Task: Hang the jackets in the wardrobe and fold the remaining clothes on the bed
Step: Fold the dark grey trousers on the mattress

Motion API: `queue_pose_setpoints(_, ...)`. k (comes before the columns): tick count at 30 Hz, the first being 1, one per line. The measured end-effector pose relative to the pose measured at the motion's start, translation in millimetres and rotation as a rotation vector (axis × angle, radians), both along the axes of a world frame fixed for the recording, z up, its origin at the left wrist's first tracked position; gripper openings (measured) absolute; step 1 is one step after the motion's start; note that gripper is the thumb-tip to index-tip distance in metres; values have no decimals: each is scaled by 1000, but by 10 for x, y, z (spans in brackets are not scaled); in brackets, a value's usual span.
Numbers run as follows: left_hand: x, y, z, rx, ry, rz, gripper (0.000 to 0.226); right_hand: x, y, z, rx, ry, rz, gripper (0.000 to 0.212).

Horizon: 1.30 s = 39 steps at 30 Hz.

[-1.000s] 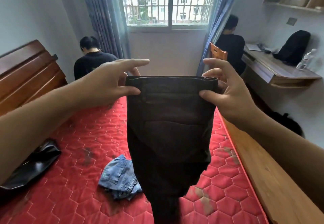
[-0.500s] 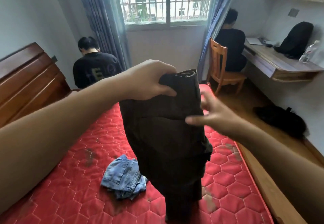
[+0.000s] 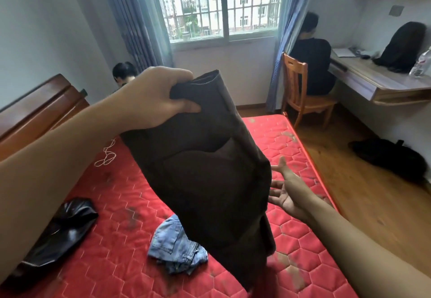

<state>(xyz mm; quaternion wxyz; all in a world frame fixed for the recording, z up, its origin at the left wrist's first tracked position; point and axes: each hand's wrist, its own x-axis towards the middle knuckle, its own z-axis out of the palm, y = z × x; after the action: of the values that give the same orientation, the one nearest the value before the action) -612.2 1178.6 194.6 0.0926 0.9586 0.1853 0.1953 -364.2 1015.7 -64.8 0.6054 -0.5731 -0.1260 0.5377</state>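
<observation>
My left hand grips the top of the brown pants, and they hang down from my fingers over the red bed. My right hand is open beside them, palm up.

Trousers hang mid-frame, screening the middle of the mattress. Right of them it's bare all the way to the far corner, and the right hand, fingers spread, sits in that lane. Jeans lie heaped under the trousers. A black jacket fills the near left edge, a white cord lies by the headboard. There's bare red mattress between jacket and jeans.
</observation>
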Motion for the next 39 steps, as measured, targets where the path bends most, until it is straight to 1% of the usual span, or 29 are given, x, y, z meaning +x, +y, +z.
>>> queue_pose_setpoints(2,-118,49,41,4,-17,9,21,-86,53,22,-53,20,63,68)
queue_pose_setpoints(4,-248,95,72,3,-29,18,19,-213,104,46,-111,30,216,75)
queue_pose_setpoints(5,-314,112,85,1,-36,18,18,-283,125,69,-100,45,297,74)
queue_pose_setpoints(6,-379,131,92,-4,-41,15,16,-350,147,112,-55,67,343,68)
queue_pose_setpoints(7,-444,153,99,-13,-42,10,15,-401,169,152,15,97,336,59)
queue_pose_setpoints(8,-514,182,105,-28,-43,11,14,-447,192,198,100,130,290,49)
queue_pose_setpoints(10,-689,271,140,-70,-67,31,14,-539,185,314,275,194,178,41)
queue_pose_setpoints(11,-790,340,168,-88,-84,50,15,-589,156,371,341,218,156,37)
queue_pose_setpoints(12,-889,417,196,-100,-95,76,17,-639,120,438,380,202,154,32)
queue_pose_setpoints(14,-1060,572,252,-111,-114,122,22,-757,62,594,402,69,177,30)
queue_pose_setpoints(17,-1224,719,355,-121,-124,123,23,-966,54,808,419,-126,203,36)
queue_pose_setpoints(19,-1329,766,454,-116,-73,117,25,-1119,57,883,387,-315,155,29)
queue_pose_setpoints(20,-1386,790,518,-124,-52,115,31,-1188,44,879,377,-382,124,24)
queue_pose_setpoints(22,-1505,892,603,-188,-63,98,51,-1304,-4,820,377,-411,83,20)
queue_pose_setpoints(24,-1582,962,626,-225,-73,60,60,-1392,-40,755,352,-421,72,23)
queue_pose_setpoints(25,-1589,959,630,-243,-60,37,63,-1395,-47,720,321,-473,88,23)
queue_pose_setpoints(26,-1559,905,629,-254,-52,17,66,-1380,-48,715,264,-577,112,19)
queue_pose_setpoints(28,-1452,785,624,-244,-12,-16,76,-1342,-26,781,97,-838,181,9)
queue_pose_setpoints(29,-1383,703,616,-219,3,-46,76,-1366,1,861,59,-918,230,28)
queue_pose_setpoints(30,-1304,655,604,-198,-7,-93,72,-1411,54,961,86,-935,270,49)
queue_pose_setpoints(31,-1229,632,586,-182,-29,-142,65,-1479,138,1073,157,-898,277,65)
queue_pose_setpoints(32,-1155,606,566,-177,-40,-175,55,-1555,221,1164,237,-850,271,68)
queue_pose_setpoints(33,-1101,571,557,-172,-26,-185,47,-1612,296,1213,295,-851,253,60)
queue_pose_setpoints(35,-1034,530,563,-136,32,-193,39,-1664,353,1233,305,-996,163,30)
queue_pose_setpoints(36,-1009,526,571,-109,52,-194,35,-1655,319,1209,294,-1040,151,20)
queue_pose_setpoints(37,-988,533,585,-87,78,-185,30,-1634,254,1173,275,-1038,159,17)
queue_pose_setpoints(39,-952,547,587,-64,126,-174,23,-1597,125,1168,254,-979,211,21)
